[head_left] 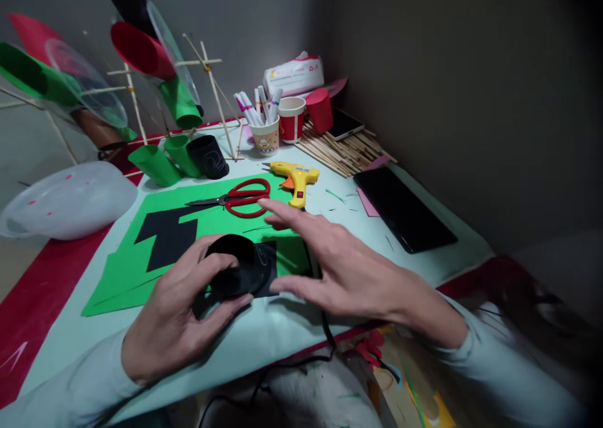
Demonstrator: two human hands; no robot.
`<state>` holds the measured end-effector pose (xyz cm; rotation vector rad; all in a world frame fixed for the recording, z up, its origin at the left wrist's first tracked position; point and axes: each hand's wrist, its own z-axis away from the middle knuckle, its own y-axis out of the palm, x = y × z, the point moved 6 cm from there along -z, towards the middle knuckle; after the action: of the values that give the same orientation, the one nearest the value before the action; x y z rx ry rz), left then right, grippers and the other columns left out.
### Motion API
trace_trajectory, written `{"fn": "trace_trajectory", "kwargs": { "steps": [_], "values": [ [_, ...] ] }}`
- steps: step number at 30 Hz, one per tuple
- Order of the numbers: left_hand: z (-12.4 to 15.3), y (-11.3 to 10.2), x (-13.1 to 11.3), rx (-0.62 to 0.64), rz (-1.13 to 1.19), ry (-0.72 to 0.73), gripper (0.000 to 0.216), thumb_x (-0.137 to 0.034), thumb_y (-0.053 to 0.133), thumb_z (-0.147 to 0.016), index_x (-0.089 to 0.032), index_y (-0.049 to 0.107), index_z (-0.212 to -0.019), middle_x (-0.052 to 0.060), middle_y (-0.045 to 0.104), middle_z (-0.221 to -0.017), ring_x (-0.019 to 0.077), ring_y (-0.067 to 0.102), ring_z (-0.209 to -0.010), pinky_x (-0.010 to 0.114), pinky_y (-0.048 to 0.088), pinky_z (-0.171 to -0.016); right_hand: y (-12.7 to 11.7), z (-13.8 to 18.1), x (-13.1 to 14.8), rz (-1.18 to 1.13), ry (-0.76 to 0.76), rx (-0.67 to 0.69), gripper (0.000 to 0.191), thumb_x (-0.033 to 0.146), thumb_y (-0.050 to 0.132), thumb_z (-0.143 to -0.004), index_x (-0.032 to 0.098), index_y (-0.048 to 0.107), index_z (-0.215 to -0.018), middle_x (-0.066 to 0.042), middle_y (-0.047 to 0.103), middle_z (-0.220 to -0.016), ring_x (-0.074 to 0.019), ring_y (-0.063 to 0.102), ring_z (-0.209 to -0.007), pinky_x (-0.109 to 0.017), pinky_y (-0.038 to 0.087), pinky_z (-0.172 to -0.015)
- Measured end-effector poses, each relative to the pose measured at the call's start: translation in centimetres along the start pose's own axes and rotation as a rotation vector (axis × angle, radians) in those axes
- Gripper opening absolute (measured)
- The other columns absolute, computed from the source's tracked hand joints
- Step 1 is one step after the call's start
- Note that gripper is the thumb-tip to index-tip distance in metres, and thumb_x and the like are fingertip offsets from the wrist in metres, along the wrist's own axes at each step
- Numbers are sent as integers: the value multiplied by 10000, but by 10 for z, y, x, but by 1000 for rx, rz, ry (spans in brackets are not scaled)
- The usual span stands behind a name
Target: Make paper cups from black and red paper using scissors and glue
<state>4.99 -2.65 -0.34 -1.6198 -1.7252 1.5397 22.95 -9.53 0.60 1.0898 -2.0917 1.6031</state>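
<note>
My left hand point(183, 302) is closed around a black paper tube point(240, 271), its thumb and fingers at the near rim. The tube lies tilted over a black paper piece point(269, 277) on the green sheet point(127, 283). To the right of the tube, my right hand point(339, 264) has its fingers and thumb spread, with nothing between them. Just beyond the hands lie red-handled scissors point(235, 198) and a yellow glue gun point(299, 180). Black paper cutouts point(172, 239) rest on the green sheet, left of the tube.
Green tubes point(157, 164) and a black tube point(210, 156) stand at back left near a stick frame point(214, 88). A white balloon point(70, 198) lies left. Behind are a cup of markers point(265, 136), wooden sticks point(334, 151) and, at right, a black phone point(405, 208).
</note>
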Motion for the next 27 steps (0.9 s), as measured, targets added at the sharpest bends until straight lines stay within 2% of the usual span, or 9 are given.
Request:
{"fn": "trace_trajectory", "kwargs": {
  "steps": [3,7,9,12,17,23,27],
  "values": [
    [1,0,2,10,-33,-5,212,-251,645,-890,-260,565,-1086,116,637,-1181,296,643,-1090,413,583,-870,-20,9,-17,4,110,-126,618,302,660,-968,220,377,-1511,-107,647,-1391,-268,626,-1250,-442,510,-1012],
    [2,-1,5,8,-122,11,253,-309,647,-890,-259,556,-1120,104,689,-1075,342,646,-1164,467,588,-930,-32,19,-31,68,226,-206,373,250,632,-979,147,570,-1331,-113,738,-1209,-275,706,-1073,-418,552,-914],
    [2,-1,4,15,-169,36,283,-325,667,-884,-243,548,-1128,99,698,-1023,341,665,-1135,478,592,-939,-31,20,-32,101,237,-191,366,240,628,-977,121,589,-1321,-128,741,-1192,-282,703,-1066,-425,548,-920],
    [4,-1,5,35,-170,28,293,-314,648,-896,-247,544,-1162,105,700,-1054,341,655,-1166,474,594,-949,-28,20,-29,138,216,-167,407,246,631,-973,108,576,-1351,-145,725,-1222,-288,687,-1100,-428,536,-940],
    [7,0,8,21,-137,4,339,-306,651,-900,-281,539,-1219,81,701,-1117,325,634,-1202,461,575,-986,-33,16,-28,172,227,-188,326,242,610,-975,143,618,-1286,-114,748,-1192,-282,711,-1051,-381,534,-861],
    [3,1,5,66,-143,38,333,-295,637,-917,-285,514,-1226,114,677,-1182,298,680,-1151,374,624,-878,-41,0,-44,281,369,-135,266,291,553,-1001,160,623,-1222,-109,766,-1101,-265,722,-924,-337,497,-765],
    [3,0,4,23,-188,79,363,-353,681,-892,-274,526,-1211,107,714,-1130,301,713,-1112,346,632,-854,-43,-23,-60,369,480,-130,346,441,478,-1037,157,579,-1206,-128,771,-999,-290,723,-897,-338,482,-742]
  ]
}}
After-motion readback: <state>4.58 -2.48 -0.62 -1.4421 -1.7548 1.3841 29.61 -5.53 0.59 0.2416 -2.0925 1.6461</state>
